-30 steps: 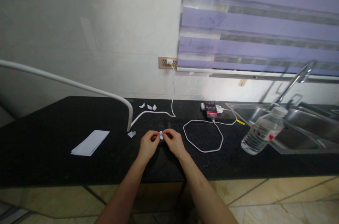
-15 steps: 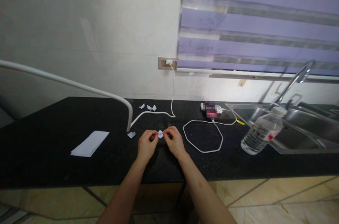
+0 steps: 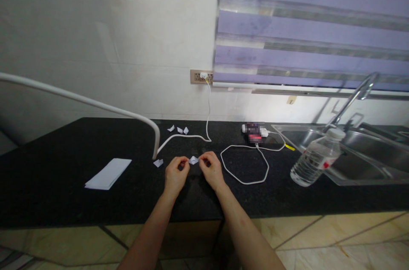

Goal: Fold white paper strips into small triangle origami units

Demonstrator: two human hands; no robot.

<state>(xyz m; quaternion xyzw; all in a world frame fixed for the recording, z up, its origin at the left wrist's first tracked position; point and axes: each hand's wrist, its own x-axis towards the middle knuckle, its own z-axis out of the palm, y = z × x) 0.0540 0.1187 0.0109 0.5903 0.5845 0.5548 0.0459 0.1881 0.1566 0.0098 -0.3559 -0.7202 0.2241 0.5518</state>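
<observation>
A small folded white paper piece [image 3: 193, 160] is stretched between my two hands above the black counter. My left hand [image 3: 176, 176] pinches its left tip, and my right hand [image 3: 211, 170] pinches the right tip. The middle of the paper bulges into a diamond-like shape; its tips are hidden by my fingers. Just left of my left hand lies another folded paper piece [image 3: 158, 162]. Further back, near the wall, several small folded paper pieces [image 3: 180, 130] sit together. A stack of white paper strips [image 3: 108, 173] rests on the counter at the left.
A white bent tube [image 3: 121, 110] reaches in from the left. White cable [image 3: 244, 183] loops right of my hands, joined to a blurred device [image 3: 254, 133]. A water bottle [image 3: 316, 159] stands by the steel sink [image 3: 348, 181]. A socket strip [image 3: 197, 76] is on the wall.
My hands have drawn slightly apart, and the paper between them has become wider and flatter. Both hands keep their pinch. Nothing else on the counter has moved.
</observation>
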